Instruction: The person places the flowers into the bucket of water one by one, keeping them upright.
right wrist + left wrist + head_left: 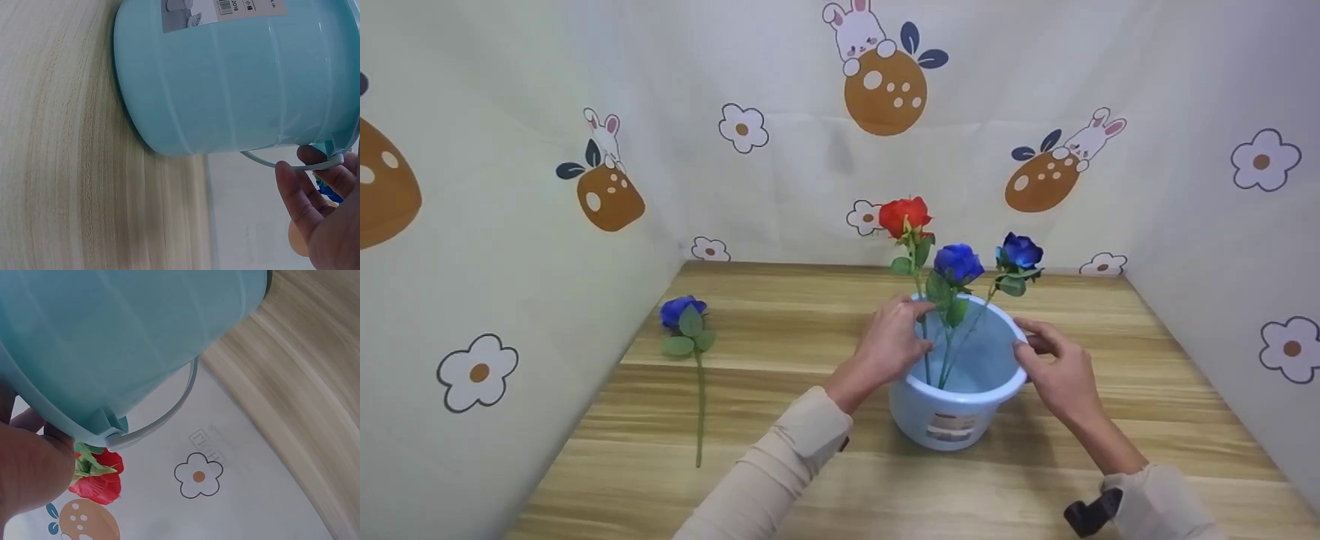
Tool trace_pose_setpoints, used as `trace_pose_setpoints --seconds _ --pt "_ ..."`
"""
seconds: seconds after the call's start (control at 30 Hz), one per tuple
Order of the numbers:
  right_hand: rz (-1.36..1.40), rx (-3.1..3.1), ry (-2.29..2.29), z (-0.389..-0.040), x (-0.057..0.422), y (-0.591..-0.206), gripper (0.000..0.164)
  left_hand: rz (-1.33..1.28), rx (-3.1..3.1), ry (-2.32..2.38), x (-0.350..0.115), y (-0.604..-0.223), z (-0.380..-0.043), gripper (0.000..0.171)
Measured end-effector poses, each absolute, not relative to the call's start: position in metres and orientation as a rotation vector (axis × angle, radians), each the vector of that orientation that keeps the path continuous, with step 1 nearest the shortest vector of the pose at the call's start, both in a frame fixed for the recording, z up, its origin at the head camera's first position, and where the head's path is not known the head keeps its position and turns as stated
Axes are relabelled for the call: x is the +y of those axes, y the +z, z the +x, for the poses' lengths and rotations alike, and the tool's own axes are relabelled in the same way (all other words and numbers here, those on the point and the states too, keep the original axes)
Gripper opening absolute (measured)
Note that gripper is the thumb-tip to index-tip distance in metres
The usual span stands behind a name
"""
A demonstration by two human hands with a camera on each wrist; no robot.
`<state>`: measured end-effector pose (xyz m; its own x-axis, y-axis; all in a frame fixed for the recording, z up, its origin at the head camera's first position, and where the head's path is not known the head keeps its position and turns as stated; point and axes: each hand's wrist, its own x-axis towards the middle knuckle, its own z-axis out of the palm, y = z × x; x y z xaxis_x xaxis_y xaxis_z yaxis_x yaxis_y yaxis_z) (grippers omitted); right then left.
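A light blue bucket stands on the table with a red rose and two blue roses, one in the middle and one at the right, upright in it. At its left rim my left hand reaches over the edge, thumb and forefinger apart beside the red rose's stem. My right hand holds the right side at the rim; in the right wrist view its thumb and fingers are around the handle near its joint. Some left fingers are hidden behind the rim in the left wrist view.
Another blue rose lies on the wood-grain table at the left, its stem pointing toward me. Cloth walls with rabbit and flower prints enclose the back and both sides. A label is on the bucket's front.
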<state>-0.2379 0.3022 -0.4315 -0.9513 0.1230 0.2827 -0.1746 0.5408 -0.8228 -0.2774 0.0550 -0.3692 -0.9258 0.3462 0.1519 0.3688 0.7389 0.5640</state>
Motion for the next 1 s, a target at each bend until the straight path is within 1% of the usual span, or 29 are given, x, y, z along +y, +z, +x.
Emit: trace_pose_setpoints --seconds 0.13,0.23,0.37,0.5,0.57,0.67,0.83,0.93,1.0 --pt "0.039 -2.465 1.378 -0.238 0.302 -0.432 0.044 -0.618 -2.925 -0.909 0.057 -0.369 -0.278 0.054" --pt "0.039 -2.433 1.371 -0.239 0.302 -0.434 0.041 -0.641 -2.929 -0.856 0.058 -0.368 -0.279 0.048" --pt "0.044 -2.405 1.348 -0.240 0.301 -0.435 0.038 -0.650 -2.947 -0.800 0.059 -0.366 -0.280 0.032" --pt "0.049 -2.431 1.333 -0.240 0.302 -0.435 0.040 -0.635 -2.995 -0.805 0.061 -0.363 -0.281 0.019" --pt "0.050 -2.444 1.333 -0.240 0.302 -0.434 0.041 -0.642 -3.012 -0.796 0.061 -0.362 -0.282 0.018" --pt "0.057 -2.453 1.330 -0.240 0.302 -0.433 0.042 -0.650 -3.036 -0.780 0.062 -0.360 -0.282 0.023" --pt "0.056 -2.452 1.341 -0.239 0.302 -0.432 0.043 -0.676 -3.071 -0.747 0.063 -0.358 -0.283 0.018" --pt "0.051 -2.453 1.369 -0.239 0.302 -0.432 0.044 -0.692 -3.080 -0.702 0.063 -0.358 -0.285 0.019" --pt "0.047 -2.454 1.383 -0.238 0.302 -0.432 0.044 -0.691 -3.097 -0.699 0.064 -0.358 -0.285 0.022"
